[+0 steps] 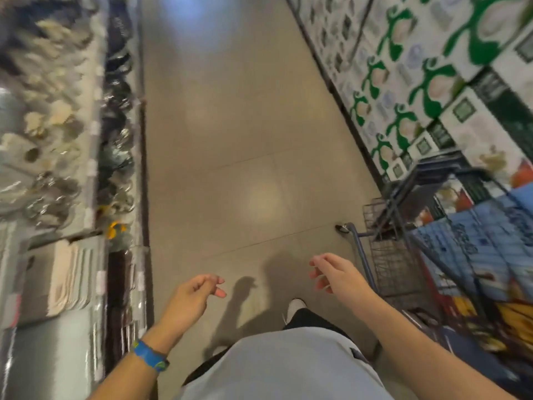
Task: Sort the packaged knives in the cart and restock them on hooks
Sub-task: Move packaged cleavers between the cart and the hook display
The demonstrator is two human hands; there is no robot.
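Observation:
I stand in a shop aisle and the picture is blurred by motion. My left hand (193, 295) hangs over the floor with loosely curled fingers and holds nothing; a blue band sits on its wrist. My right hand (334, 274) is empty too, fingers apart, just left of the wire cart (395, 264) that stands at the right against the shelving. The cart's load is blurred, so I cannot make out any packaged knives. The display on the left (57, 140) shows blurred hanging and stacked goods; no hooks can be made out.
Shelves of green-and-white boxes (403, 82) run along the right side, with blue and yellow packs (473, 255) lower down beside the cart. Grey tiled floor (230, 140) stretches ahead between the two shelf rows. My white shoe (297, 306) shows below.

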